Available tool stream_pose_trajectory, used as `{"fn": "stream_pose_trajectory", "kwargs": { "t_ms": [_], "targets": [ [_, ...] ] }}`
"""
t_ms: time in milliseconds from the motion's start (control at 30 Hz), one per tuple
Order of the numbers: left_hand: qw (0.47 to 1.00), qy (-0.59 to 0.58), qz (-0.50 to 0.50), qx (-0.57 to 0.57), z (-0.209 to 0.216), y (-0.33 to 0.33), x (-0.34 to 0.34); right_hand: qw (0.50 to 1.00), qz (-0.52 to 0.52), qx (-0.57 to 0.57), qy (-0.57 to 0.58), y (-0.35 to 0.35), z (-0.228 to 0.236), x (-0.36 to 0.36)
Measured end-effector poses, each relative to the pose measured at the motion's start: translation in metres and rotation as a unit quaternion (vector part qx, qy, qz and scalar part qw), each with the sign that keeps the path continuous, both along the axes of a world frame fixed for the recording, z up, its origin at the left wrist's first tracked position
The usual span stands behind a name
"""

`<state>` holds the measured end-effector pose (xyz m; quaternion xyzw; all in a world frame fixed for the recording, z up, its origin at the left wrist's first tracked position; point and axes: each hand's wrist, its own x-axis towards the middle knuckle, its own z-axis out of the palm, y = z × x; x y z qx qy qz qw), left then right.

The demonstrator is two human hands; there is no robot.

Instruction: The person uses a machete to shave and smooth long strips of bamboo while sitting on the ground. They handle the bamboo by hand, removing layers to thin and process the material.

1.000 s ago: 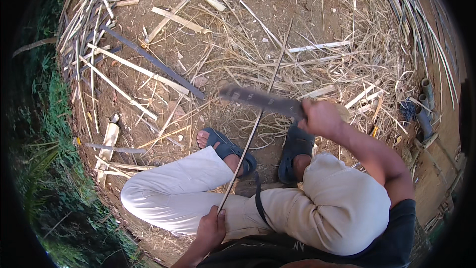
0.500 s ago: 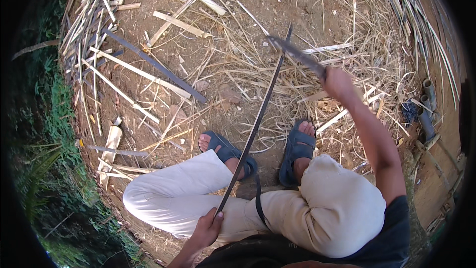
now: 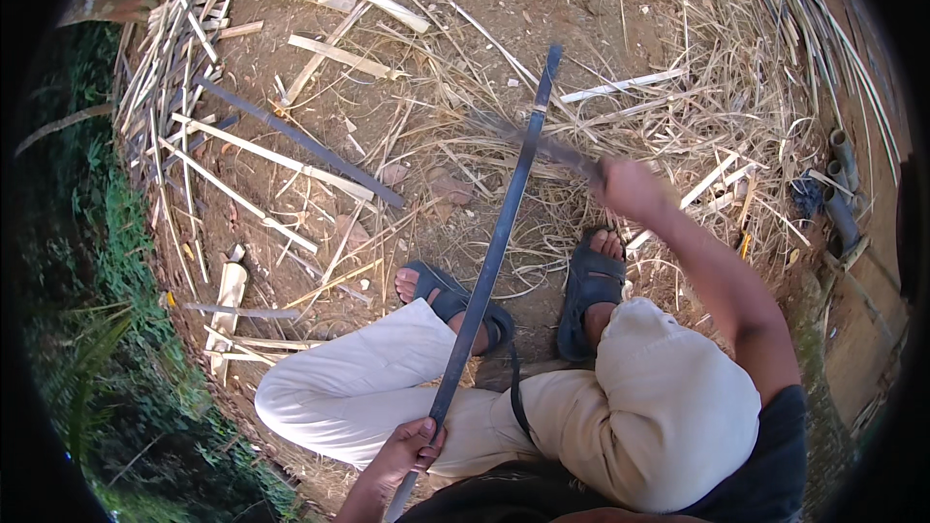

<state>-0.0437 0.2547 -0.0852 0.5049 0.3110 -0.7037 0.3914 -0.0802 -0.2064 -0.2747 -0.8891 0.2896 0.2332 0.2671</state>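
In my left hand [image 3: 409, 449], close to my lap, the lower end of a long dark strip of split bamboo [image 3: 496, 244] is gripped between thumb and fingers. The strip slants up and away between my sandalled feet, its broad dark face showing and a pale node band near the far end. My right hand [image 3: 635, 192] is wrapped round the handle of a machete [image 3: 572, 157]. Its blade, smeared by motion, points left and crosses the strip's far part; whether the two touch I cannot tell. The handle is hidden inside my fist.
Pale bamboo shavings [image 3: 697, 126] lie heaped beyond my right foot. Loose split pieces [image 3: 276, 150] and a stack of strips [image 3: 160, 87] are at the left. Long thin slats [image 3: 823, 48] lie far right, above bamboo tubes [image 3: 841, 218]. Green plants [image 3: 116, 252] border the left side.
The strip has turned from its narrow edge to its broad dark face, and its lower end now shows below my left hand. My right hand has moved left and nearer with the machete.
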Motion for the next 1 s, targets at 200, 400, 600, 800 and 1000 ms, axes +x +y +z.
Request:
{"fn": "stream_pose_trajectory", "kwargs": {
  "t_ms": [200,400,600,800,1000],
  "targets": [
    [0.995,-0.087,-0.048,0.016,0.006,-0.009,-0.005,0.998,-0.009,-0.067,-0.016,-0.06,-0.026,-0.009],
    [0.984,-0.172,-0.035,0.01,0.011,-0.003,-0.015,0.982,-0.145,-0.021,-0.116,0.021,-0.044,-0.062],
    [0.97,-0.223,0.056,-0.083,0.007,-0.03,0.015,0.972,-0.214,-0.027,-0.093,0.043,-0.08,-0.099],
    [0.973,-0.203,0.081,-0.069,-0.018,-0.08,0.021,0.997,-0.056,-0.038,0.045,0.024,-0.036,-0.061],
    [0.963,-0.208,0.113,-0.129,-0.04,-0.151,0.032,0.929,-0.129,0.327,-0.115,0.051,0.028,0.002]
  ]
}}
